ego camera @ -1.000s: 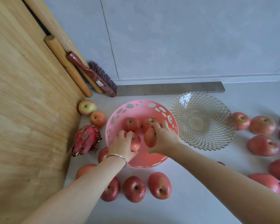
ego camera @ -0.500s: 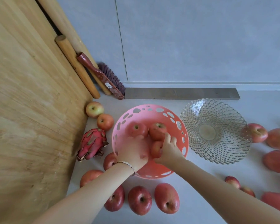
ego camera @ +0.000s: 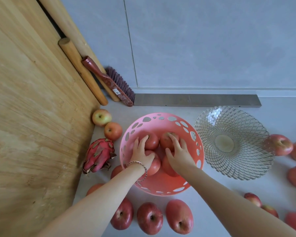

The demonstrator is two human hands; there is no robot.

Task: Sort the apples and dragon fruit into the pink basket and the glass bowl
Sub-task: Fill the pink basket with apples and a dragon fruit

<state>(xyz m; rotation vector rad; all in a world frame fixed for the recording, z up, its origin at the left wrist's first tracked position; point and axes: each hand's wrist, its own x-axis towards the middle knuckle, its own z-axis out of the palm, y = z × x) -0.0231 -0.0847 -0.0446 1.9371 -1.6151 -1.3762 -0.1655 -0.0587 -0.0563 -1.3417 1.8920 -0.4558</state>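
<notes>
The pink basket (ego camera: 161,115) stands in the middle of the grey floor with several red apples (ego camera: 153,141) in it. My left hand (ego camera: 141,153) and my right hand (ego camera: 179,153) both lie inside the basket. Their fingers are spread flat over the apples, palms on the two near ones and fingertips on the two far ones. The glass bowl (ego camera: 232,117) sits empty to the right of the basket. A pink dragon fruit (ego camera: 99,153) lies to the left of it. Loose apples lie in front (ego camera: 149,218), at the left (ego camera: 113,131) and at the right (ego camera: 280,144).
A big wooden board (ego camera: 32,117) rises along the left side. Wooden rods (ego camera: 82,72) and a red hand brush (ego camera: 109,82) lean in the corner. A grey metal bar (ego camera: 195,99) lies along the wall behind the basket and bowl.
Both hands carried an apple each down into the basket. Their fingers, curled round the apples before, are now spread flat on the fruit.
</notes>
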